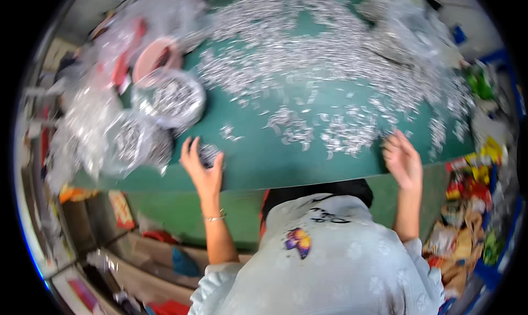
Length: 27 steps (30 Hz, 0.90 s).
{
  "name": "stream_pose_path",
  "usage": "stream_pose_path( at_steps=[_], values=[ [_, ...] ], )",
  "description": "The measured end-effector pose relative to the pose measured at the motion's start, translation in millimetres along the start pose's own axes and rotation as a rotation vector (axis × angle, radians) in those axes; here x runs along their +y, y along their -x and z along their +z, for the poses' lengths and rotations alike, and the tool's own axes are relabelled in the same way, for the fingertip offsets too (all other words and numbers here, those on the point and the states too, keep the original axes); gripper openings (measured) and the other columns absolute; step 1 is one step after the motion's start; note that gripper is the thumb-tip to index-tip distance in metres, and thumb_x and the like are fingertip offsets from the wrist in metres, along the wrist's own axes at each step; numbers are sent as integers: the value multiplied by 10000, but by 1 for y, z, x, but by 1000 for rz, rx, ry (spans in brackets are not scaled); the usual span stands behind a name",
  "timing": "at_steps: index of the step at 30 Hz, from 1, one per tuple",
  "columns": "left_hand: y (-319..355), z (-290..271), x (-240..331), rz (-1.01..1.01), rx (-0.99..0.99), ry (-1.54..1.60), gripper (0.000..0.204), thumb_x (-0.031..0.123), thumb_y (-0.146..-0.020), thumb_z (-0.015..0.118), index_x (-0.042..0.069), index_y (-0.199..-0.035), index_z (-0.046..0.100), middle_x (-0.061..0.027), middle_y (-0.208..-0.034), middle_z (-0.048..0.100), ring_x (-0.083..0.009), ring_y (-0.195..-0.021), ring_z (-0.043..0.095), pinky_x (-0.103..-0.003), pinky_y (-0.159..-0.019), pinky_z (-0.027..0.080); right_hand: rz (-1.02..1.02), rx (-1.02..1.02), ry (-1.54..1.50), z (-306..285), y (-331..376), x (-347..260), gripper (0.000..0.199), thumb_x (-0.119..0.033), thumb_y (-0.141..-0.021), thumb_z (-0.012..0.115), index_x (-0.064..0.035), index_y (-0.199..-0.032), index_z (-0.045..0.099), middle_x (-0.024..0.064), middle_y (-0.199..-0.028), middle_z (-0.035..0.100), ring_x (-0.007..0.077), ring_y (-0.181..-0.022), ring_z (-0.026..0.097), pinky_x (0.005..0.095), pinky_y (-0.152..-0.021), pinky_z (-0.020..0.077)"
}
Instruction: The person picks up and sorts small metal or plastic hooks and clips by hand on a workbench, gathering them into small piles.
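My left hand (201, 167) rests near the table's front edge, thumb and fingers spread around a small heap of silvery pieces (209, 155). Whether it presses on them I cannot tell. At the right, my right hand (403, 158) has its fingers curled together beside a loose heap of small curved silver pieces (352, 132); anything between the fingertips is too small and blurred to make out. Another small heap of silver pieces (289, 127) lies between the hands. A tiny cluster of pieces (229, 133) sits just beyond my left hand.
A broad spread of silver pieces (308, 53) covers the far part of the green table (258, 163). Clear bags of pieces (176, 97) (129, 141) and a pink container (157, 59) crowd the left. More plastic bags (412, 31) stand far right; colourful packaging (467, 188) is piled beside the table.
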<state>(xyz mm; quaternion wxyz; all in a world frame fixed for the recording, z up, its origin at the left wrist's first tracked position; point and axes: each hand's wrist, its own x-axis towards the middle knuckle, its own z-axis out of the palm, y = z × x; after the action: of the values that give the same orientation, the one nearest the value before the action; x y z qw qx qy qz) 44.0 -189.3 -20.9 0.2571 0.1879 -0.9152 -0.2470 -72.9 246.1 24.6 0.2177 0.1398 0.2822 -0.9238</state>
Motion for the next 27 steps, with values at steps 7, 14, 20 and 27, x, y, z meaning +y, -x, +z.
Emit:
stream_pose_path(
  at_steps=[7,14,20,27],
  values=[
    [1,-19,8,3,49,50,709,270,-747,748,26,-1333,432,-195,-1392,385,-371,-1299,348,-483,-1085,250,19,95,-31,-7,12,0,132,-65,-987,395,-5,-1076,471,18,-775,329,123,-681,332,247,-576,321],
    [4,1,0,-90,-70,-206,486,321,-738,752,62,-1120,601,-172,-1276,461,-359,-1264,367,-632,-1038,215,40,30,61,-8,0,4,131,-83,-977,439,-15,-1077,489,9,-767,342,111,-676,337,240,-561,315],
    [-6,3,2,-31,67,-262,438,245,-785,717,57,-1156,579,-191,-1307,441,-382,-1246,380,-598,-1018,247,-68,57,6,-44,14,-28,206,-104,-966,468,5,-1139,489,36,-833,450,130,-732,430,248,-628,392],
    [11,22,80,115,74,-1,302,45,-838,629,2,-1134,584,-208,-1318,439,-398,-1233,416,-483,-1023,327,-605,317,587,-96,12,-104,207,-131,-952,494,23,-1054,585,94,-920,583,204,-823,550,332,-714,451]
  ],
)
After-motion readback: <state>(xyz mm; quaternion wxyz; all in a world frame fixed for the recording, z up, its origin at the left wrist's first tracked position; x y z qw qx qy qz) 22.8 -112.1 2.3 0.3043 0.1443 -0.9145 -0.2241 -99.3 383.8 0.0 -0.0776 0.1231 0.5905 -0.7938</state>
